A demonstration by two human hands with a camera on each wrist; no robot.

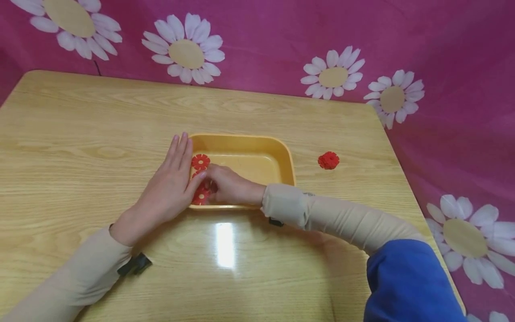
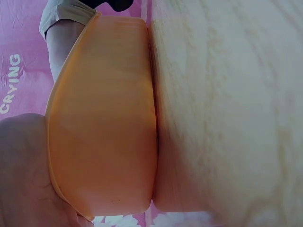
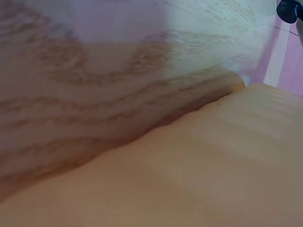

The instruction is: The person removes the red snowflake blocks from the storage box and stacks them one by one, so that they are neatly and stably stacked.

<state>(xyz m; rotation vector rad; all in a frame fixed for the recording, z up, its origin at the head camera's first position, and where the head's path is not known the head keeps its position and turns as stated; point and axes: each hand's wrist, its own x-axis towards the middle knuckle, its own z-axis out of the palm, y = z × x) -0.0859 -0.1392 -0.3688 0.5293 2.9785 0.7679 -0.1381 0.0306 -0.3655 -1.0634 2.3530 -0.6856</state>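
Observation:
A yellow rectangular tray (image 1: 257,142) stands on the table, and its outer wall (image 2: 104,118) fills much of the left wrist view. My left hand (image 1: 166,190) lies along the tray's left side with straight fingers, its thumb reaching over the rim. Inside the tray, my right hand (image 1: 231,184) has bent fingers and pinches a red flower-shaped disc (image 1: 207,184), partly hidden by the fingers. Other red flower-shaped discs lie in a column at the tray's left end, one at the back (image 1: 200,162) and one at the front (image 1: 201,196).
A small pile of red flower-shaped discs (image 1: 328,160) lies on the wooden table (image 1: 100,134), right of the tray. Behind the table hangs a magenta cloth (image 1: 261,40) with large white daisies. In the right wrist view, the tray's wall (image 3: 189,179) fills the lower part.

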